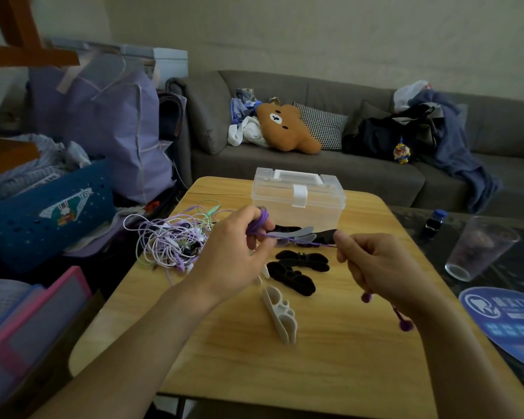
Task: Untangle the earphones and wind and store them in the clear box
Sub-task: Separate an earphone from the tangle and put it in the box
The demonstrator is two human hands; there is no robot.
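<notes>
Two hands work over the wooden desk (330, 358) near its centre: the left hand (233, 261) has a purple earphone cord (297, 241) wound in loops round its raised fingers, thumb curled against the strand, while the right hand (378, 267), at 3 o'clock from it, pinches the same cord pulled taut between them. Below the right wrist dangle the purple earbuds (406, 325). At 9 o'clock from the left hand lies a tangle of pale purple, white and green earphones (170, 240) on the desk's left edge. At 12 o'clock stands the clear box (298, 201), lid shut and white latch down. Black cable winders (297, 270) lie between the hands and slightly nearer, with grey ones just behind the cord, and a white winder (280, 313) at 6 o'clock. A blue basket (43, 213) at far left shows the letters "EP". A clear glass (478, 249) stands at right beside a blue fan (502, 322) whose writing is too blurred to read.
</notes>
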